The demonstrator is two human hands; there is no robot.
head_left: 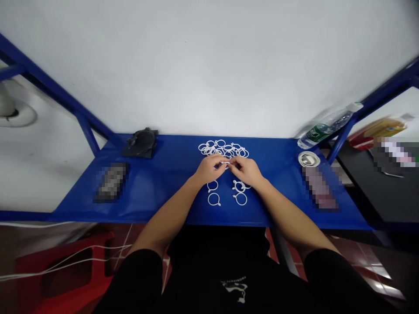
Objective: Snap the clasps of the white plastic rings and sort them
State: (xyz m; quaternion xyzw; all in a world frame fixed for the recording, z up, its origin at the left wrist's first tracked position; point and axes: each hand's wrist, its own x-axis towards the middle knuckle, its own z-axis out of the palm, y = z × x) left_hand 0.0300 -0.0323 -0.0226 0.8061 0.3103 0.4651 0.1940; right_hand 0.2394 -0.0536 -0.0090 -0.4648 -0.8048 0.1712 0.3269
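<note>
My left hand (209, 168) and my right hand (248, 170) meet over the middle of the blue table (157, 192). Both pinch one small white plastic ring (225, 163) between their fingertips. Just behind the hands lies a loose pile of several white rings (222, 148). Nearer to me, below the hands, a few separate white rings (214, 199) lie flat in two short columns, the right column (240, 199) partly under my right wrist.
A black bag (140, 143) sits at the table's back left, a blurred dark item (110, 182) nearer the left edge. At the right stand a plastic water bottle (324, 128), a round tin (309, 159) and a blurred object (319, 188). A red stool (65, 270) is lower left.
</note>
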